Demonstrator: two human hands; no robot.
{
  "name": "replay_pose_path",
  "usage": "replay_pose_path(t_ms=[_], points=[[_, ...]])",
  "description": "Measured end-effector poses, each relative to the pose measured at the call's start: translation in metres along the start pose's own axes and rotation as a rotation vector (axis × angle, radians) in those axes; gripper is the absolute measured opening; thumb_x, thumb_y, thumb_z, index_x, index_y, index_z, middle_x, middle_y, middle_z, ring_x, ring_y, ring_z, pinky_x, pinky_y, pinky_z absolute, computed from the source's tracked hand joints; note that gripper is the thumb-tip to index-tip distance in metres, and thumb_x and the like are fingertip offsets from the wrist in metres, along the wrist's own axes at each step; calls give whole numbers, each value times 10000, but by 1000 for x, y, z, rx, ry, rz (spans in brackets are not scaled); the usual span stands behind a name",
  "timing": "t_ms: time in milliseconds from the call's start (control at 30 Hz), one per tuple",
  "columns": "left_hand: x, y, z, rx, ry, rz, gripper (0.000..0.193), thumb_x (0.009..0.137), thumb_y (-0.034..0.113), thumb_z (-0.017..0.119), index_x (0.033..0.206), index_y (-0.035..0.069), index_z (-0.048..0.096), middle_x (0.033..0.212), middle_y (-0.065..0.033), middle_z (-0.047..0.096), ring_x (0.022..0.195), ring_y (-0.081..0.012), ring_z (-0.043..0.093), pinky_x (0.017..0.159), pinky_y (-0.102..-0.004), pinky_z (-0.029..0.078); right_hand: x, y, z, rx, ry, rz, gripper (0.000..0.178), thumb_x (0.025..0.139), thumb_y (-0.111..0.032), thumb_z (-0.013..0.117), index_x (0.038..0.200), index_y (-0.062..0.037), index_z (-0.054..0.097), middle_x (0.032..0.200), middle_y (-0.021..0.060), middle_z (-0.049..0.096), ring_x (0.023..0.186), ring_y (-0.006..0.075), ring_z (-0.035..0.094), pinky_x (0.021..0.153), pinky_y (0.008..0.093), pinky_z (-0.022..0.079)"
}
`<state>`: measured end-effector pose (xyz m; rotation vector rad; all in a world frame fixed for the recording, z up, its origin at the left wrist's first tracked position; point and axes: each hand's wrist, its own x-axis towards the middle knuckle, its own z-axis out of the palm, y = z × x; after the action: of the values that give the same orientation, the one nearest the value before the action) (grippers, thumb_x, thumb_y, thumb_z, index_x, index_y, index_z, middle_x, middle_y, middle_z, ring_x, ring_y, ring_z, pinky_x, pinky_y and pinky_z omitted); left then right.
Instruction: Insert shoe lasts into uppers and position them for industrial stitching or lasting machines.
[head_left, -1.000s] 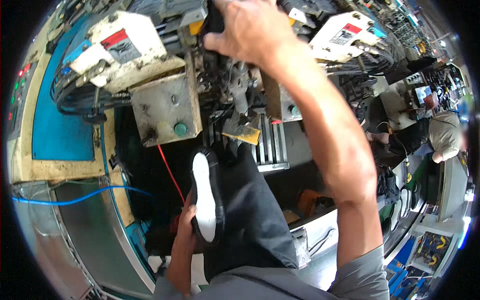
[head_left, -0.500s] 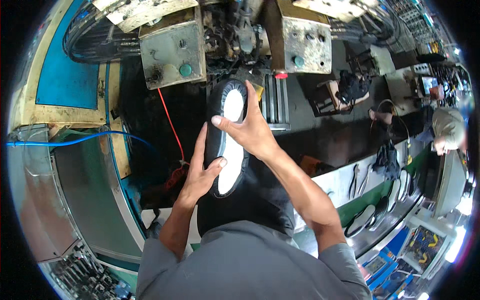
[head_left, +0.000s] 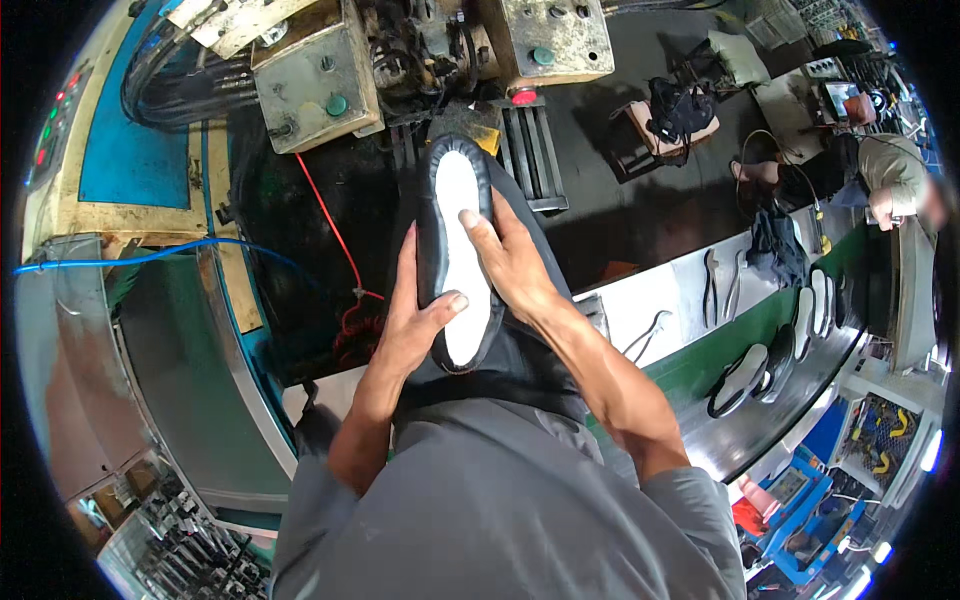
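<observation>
My left grip (head_left: pixel 408 325) and right grip (head_left: pixel 518 268) clamp the shoe (head_left: pixel 459 275) from either side, thumbs on its white sole. It's sole-up above my lap (head_left: pixel 525 355), one end toward machine (head_left: pixel 420 45). Other shoes (head_left: pixel 742 378) on green belt (head_left: pixel 672 378), right.

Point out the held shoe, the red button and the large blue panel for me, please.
Held shoe (head_left: pixel 458 258), head view: middle of its white sole.
Red button (head_left: pixel 523 97), head view: its cap.
Blue panel (head_left: pixel 135 165), head view: its face.

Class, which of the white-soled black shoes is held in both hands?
The black shoe near the picture's centre, sole side up, between the left hand and right hand; the other shoes lie grouped at the right, untouched.
</observation>
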<state>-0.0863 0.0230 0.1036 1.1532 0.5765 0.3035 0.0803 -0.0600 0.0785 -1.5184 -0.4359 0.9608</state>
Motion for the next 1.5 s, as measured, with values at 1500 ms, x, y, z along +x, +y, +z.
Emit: replay_pose_path(t_ms=[1500], points=[[-93,-63,-302,159,1047,41,1073,828,83,891,1720,57,296,1507,-195,588,1319,-329,617,1125,-430,510,-87,77,-76,543,62,297,362,1124,-186,652,1429,6,633,1339,205,734,1109,372,776,966,466,663]])
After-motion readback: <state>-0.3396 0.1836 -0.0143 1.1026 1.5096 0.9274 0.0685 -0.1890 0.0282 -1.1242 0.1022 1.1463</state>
